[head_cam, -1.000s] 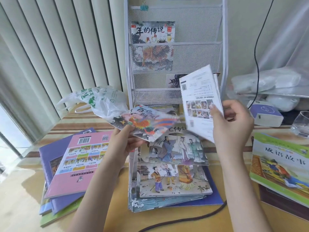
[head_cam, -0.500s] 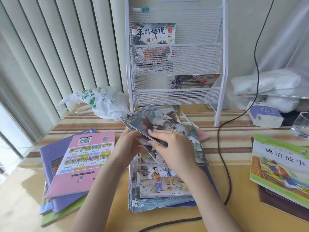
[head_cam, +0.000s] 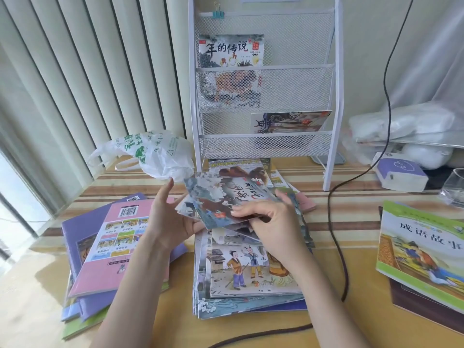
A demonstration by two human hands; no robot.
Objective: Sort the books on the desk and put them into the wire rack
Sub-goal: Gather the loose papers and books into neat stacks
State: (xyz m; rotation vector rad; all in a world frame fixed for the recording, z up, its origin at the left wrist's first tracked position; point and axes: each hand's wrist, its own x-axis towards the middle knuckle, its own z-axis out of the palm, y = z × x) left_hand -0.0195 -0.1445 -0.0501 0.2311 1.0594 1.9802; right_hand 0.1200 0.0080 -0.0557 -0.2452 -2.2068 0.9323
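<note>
A white wire rack (head_cam: 336, 101) stands at the back of the desk. Its upper pocket holds a picture book (head_cam: 231, 50); a second book (head_cam: 288, 121) lies tilted in the lower pocket. Above the middle pile of picture books (head_cam: 251, 277), both hands hold a few thin books, the top one grey-blue (head_cam: 221, 194). My right hand (head_cam: 271, 219) pinches their near edge. My left hand (head_cam: 170, 217) supports their left side, fingers partly spread. A pink book (head_cam: 113, 247) tops the purple pile on the left. A green-edged book (head_cam: 421, 252) lies on the right.
A crumpled white plastic bag (head_cam: 153, 151) sits left of the rack's foot. A black cable (head_cam: 336, 222) runs down the wall and across the desk. A purple and white box (head_cam: 399, 174) and a glass (head_cam: 454, 189) stand at the right. Vertical blinds (head_cam: 75, 79) hang at the left.
The white-backed book my right hand held up is gone from the hand, and a tilted book now lies in the lower pocket. My right hand came down onto the thin books in my left hand.
</note>
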